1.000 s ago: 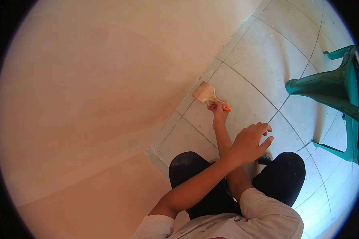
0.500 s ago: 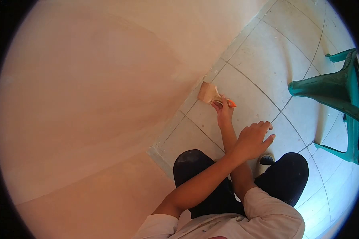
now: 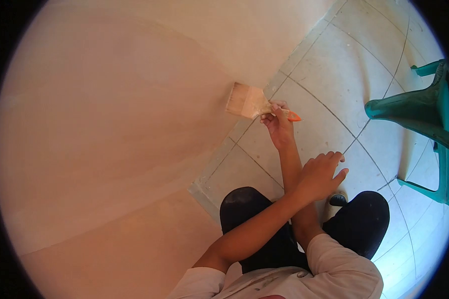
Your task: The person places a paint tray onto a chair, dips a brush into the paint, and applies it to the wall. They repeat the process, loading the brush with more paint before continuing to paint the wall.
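Observation:
My right hand [image 3: 279, 125] is closed round the handle of a wide paintbrush [image 3: 254, 102] with an orange handle end. The brush points left, and its dark bristle tips are at the pinkish wall [image 3: 134, 109], just above the floor edge; whether they touch it is hard to tell. My forearms cross, the left one over the right. Holding nothing, my left hand [image 3: 324, 174] hangs above my right forearm with thumb and fingers apart.
Green plastic stool legs [image 3: 409, 107] stand on the tiled floor [image 3: 329, 84] at the right. My dark-trousered knees [image 3: 242, 207] are bent at the bottom, with a shoe [image 3: 336, 202] between them. The wall meets the floor along a diagonal edge.
My right hand has moved up, carrying the brush left from over the floor tiles to the wall, with more of its bristles showing. My left hand has hardly moved.

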### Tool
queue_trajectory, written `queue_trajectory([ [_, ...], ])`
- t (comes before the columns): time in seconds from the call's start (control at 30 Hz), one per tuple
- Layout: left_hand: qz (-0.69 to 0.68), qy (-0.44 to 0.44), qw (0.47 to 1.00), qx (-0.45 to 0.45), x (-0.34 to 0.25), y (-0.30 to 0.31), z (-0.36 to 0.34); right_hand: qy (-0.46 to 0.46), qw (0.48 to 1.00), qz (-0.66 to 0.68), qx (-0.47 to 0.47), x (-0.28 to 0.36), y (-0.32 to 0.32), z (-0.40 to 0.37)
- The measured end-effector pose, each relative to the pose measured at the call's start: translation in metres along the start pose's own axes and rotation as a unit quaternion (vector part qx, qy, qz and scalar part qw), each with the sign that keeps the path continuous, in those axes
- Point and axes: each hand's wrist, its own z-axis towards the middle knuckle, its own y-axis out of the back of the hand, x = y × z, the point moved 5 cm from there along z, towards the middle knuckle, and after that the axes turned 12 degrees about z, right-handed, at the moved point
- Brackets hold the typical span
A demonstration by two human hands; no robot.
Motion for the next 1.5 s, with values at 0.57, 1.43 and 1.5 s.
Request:
queue_trajectory([
  [0.57,-0.002,-0.014,1.0,0.011,-0.006,0.001,0.004,0.126,0.965,-0.229,0.014,-0.006,-0.044,-0.03],
  [1.43,-0.014,-0.024,1.0,0.01,-0.007,-0.002,0.005,0.15,0.969,-0.195,0.02,-0.022,-0.058,-0.018],
  [1.5,-0.009,-0.027,1.0,0.009,-0.006,-0.003,0.006,0.148,0.967,-0.207,-0.013,-0.032,-0.023,-0.01],
])
